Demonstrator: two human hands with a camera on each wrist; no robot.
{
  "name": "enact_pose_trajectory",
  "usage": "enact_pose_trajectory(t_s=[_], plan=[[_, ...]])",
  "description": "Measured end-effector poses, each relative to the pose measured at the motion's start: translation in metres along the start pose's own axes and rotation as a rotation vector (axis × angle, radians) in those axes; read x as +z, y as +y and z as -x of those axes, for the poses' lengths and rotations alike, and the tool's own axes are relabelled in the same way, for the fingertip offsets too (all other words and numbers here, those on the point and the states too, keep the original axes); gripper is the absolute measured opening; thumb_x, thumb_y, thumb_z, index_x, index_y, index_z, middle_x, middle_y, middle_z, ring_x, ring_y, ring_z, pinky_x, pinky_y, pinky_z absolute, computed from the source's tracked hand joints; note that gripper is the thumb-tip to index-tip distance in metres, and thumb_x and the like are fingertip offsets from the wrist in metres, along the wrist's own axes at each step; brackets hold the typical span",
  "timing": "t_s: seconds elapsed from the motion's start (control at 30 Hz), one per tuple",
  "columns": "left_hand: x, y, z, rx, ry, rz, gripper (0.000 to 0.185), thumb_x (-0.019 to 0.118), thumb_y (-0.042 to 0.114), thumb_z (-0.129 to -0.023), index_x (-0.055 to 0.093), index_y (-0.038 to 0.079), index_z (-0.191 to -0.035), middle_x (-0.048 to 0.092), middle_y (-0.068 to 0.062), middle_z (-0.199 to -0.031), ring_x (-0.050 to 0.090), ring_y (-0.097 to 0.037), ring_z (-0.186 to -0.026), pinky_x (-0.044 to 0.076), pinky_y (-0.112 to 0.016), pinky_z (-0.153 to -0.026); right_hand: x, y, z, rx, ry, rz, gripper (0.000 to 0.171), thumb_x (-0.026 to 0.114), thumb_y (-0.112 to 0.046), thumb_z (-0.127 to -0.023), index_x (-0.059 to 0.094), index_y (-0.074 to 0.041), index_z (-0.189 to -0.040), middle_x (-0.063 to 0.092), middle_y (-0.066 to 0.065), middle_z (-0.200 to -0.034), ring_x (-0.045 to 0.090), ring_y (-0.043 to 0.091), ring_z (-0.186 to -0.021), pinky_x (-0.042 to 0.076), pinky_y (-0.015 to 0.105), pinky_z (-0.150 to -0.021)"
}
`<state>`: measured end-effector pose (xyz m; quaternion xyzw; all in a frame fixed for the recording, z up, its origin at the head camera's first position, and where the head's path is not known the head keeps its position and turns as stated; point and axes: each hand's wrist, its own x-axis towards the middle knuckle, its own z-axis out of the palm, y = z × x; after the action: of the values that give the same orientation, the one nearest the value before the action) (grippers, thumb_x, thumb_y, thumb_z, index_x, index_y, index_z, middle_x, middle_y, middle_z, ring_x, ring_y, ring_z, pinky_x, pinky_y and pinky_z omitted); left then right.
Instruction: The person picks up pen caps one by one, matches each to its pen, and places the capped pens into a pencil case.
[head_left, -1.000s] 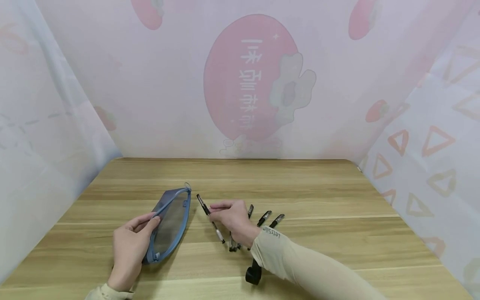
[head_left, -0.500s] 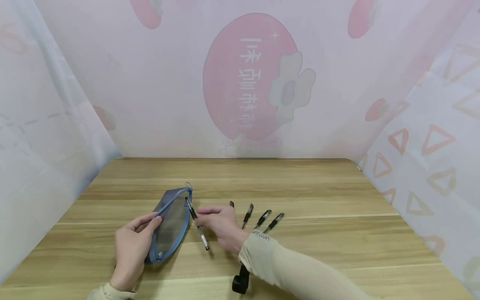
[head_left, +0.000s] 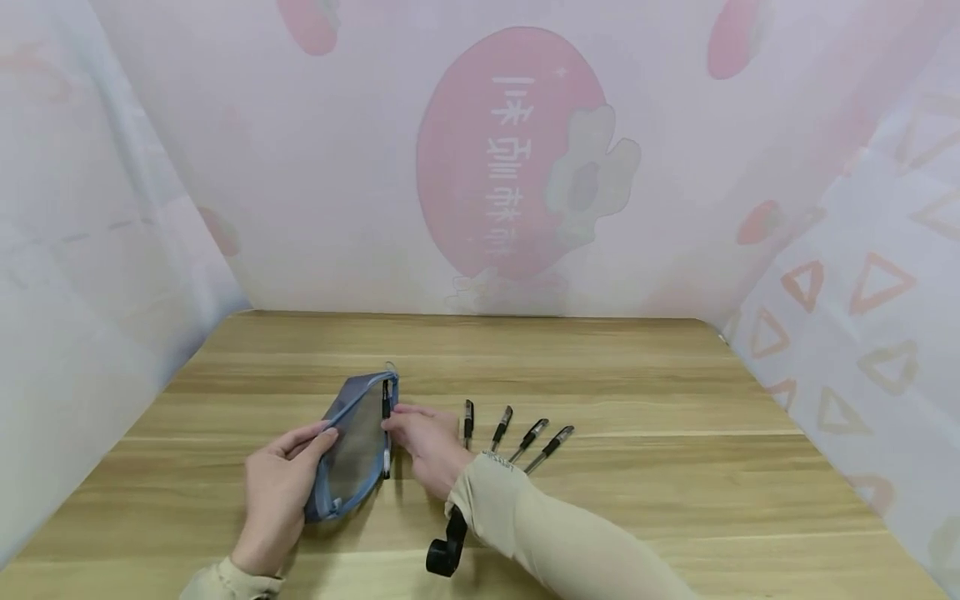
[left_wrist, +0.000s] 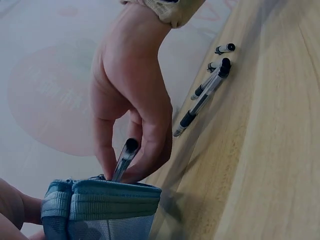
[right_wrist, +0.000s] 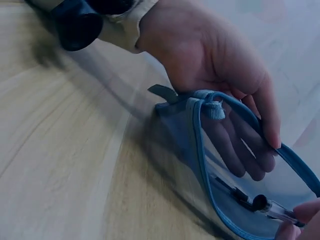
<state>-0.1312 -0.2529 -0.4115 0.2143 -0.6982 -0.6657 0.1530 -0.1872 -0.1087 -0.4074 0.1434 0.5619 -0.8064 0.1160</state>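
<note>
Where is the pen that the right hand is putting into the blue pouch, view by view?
Head: pen at the pouch's right edge, left of centre.
Left wrist: lower left, pen pinched by the right hand above the pouch's rim.
Right wrist: bottom right, pen inside the open mouth.
Shared landmark: the blue pouch.

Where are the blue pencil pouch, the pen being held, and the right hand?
blue pencil pouch (head_left: 352, 446), head view, mesh side.
pen (left_wrist: 125, 157), left wrist view, upper barrel.
right hand (head_left: 427, 437), head view, back of hand.
</note>
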Motion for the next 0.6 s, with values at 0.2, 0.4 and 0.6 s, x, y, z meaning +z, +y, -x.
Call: enact_pose_trajectory(t_s=[0.2,0.4,0.6], plan=[[0.002,0.001,0.001,-0.020,-0.009,0.039,0.032,0.075,0.014,-0.090,0.069,-0.003,-0.116,0.073,0.002,-0.094,0.064,-0.001,-0.083,0.050,-0.015,-0.066,0.010,0.001,0.001,-0.018,0.024,-0.002,0.031,0.073,0.016,-0.075,0.069,0.005,-0.104,0.069,0.015,-0.100,0.069,0.024,-0.089,0.055,0.033,-0.084],[0.000,0.001,0.002,-0.052,-0.022,0.064,0.034,0.075,0.014,-0.089,0.068,-0.003,-0.118,0.073,0.004,-0.090,0.061,-0.004,-0.078,0.045,-0.017,-0.056,0.015,0.003,0.004,-0.064,0.037,0.075,0.025,0.074,0.015,-0.074,0.072,0.002,-0.094,0.071,0.012,-0.091,0.070,0.021,-0.082,0.056,0.033,-0.082],[-0.001,0.002,0.003,-0.055,-0.019,0.076,0.034,0.076,0.014,-0.089,0.069,-0.002,-0.118,0.073,0.005,-0.090,0.062,-0.003,-0.080,0.046,-0.016,-0.058,0.008,-0.003,0.005,-0.101,-0.003,0.075,0.024,0.076,0.013,-0.073,0.073,-0.002,-0.091,0.072,0.007,-0.087,0.070,0.020,-0.080,0.055,0.033,-0.083]])
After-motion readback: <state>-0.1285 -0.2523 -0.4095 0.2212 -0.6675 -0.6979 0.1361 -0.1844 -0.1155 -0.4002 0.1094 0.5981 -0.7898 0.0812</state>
